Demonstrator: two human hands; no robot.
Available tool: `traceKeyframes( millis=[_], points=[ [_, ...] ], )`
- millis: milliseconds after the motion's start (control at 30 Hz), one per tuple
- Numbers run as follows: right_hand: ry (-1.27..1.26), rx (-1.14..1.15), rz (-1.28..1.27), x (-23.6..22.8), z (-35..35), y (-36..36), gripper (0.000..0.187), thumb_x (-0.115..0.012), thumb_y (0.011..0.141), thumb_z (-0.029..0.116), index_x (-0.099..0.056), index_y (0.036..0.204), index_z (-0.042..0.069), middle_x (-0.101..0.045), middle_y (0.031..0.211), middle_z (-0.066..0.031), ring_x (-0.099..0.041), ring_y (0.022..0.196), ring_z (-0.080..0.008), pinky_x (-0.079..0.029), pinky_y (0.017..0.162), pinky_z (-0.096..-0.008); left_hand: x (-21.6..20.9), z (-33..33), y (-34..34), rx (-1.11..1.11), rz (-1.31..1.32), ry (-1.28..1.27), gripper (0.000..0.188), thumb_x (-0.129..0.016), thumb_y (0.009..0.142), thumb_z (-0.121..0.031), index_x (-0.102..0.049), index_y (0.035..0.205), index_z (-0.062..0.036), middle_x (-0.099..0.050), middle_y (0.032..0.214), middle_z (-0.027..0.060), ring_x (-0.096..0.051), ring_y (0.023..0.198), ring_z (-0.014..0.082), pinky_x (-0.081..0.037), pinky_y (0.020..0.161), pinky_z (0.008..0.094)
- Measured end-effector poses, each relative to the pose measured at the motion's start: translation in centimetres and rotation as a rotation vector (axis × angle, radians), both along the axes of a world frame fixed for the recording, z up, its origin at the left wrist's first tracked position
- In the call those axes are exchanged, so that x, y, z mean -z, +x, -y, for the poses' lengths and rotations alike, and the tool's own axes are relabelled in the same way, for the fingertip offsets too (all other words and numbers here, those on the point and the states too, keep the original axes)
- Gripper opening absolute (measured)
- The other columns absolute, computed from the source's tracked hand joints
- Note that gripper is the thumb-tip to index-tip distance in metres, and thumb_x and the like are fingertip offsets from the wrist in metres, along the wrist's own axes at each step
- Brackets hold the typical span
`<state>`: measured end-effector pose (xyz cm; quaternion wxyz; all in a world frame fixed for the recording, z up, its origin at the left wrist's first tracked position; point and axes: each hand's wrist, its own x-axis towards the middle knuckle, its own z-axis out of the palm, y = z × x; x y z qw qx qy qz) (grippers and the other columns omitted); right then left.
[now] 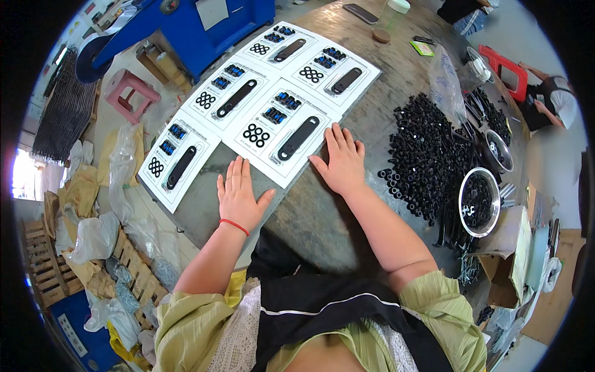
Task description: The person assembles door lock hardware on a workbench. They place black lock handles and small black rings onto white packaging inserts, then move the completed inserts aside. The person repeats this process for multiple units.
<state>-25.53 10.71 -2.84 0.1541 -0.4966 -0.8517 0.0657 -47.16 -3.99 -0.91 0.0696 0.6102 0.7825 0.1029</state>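
Observation:
Several white printed hardware cards lie edge to edge on the worktable. Each carries blue-and-black small parts, a cluster of black rings and a long black bar under what looks like clear film. My left hand, with a red cord at the wrist, rests flat, its fingertips at the lower edge of the middle card, beside the left card. Along the right edge of that middle card lies my right hand, palm down with thumb and fingers apart. Neither hand holds anything.
A heap of small black parts spreads over the table's right side, with metal bowls and a clear plastic bag beside it. A phone and a lidded jar stand far back. Left are a pink stool and blue machine.

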Motion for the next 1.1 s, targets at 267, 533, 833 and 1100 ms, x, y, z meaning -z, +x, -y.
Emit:
traceKeyframes(
  millis=[267,533,833,1100],
  points=[
    [-0.011,0.014,0.037,-0.9,0.7,-0.1,0.075,-0.057,0.091,0.053,-0.038,0.146,0.006,-0.034,0.155,-0.0154,-0.031,0.142,-0.0336,-0.020,0.114,-0.0528,-0.4,0.6,0.4,-0.022,-0.035,-0.009,0.090,-0.059,0.088,-0.056,-0.026,0.151,-0.0009,-0.025,0.159,0.0133,-0.020,0.148,0.0274,-0.011,0.120,0.0509],
    [0.043,0.039,-0.131,-0.3,1.5,1.1,0.066,-0.057,0.092,0.048,-0.045,0.141,0.006,-0.041,0.150,-0.0173,-0.036,0.138,-0.0355,-0.026,0.113,-0.0511,-1.3,1.5,1.1,-0.038,0.023,0.035,0.091,-0.060,0.087,-0.055,-0.025,0.152,-0.0019,-0.028,0.158,0.0128,-0.022,0.148,0.0263,-0.013,0.120,0.0499],
    [-0.128,-0.207,-0.449,-7.2,5.0,8.0,0.044,-0.065,0.081,0.036,-0.067,0.105,0.000,-0.058,0.128,-0.0237,-0.053,0.120,-0.0412,-0.044,0.102,-0.0482,1.1,-0.9,0.5,-0.045,0.019,0.336,0.069,-0.075,0.081,-0.021,-0.047,0.136,0.0078,-0.053,0.136,0.0263,-0.052,0.126,0.0386,-0.040,0.108,0.0427],
    [-0.091,0.100,-0.604,-8.9,16.9,29.1,0.039,-0.066,0.087,0.033,-0.065,0.111,0.002,-0.064,0.117,-0.0150,-0.057,0.112,-0.0365,-0.045,0.097,-0.0453,0.0,-4.2,7.6,0.190,0.034,0.601,0.063,-0.063,0.096,-0.032,-0.041,0.143,0.0042,-0.042,0.146,0.0228,-0.038,0.136,0.0378,-0.030,0.114,0.0473]
  ],
)
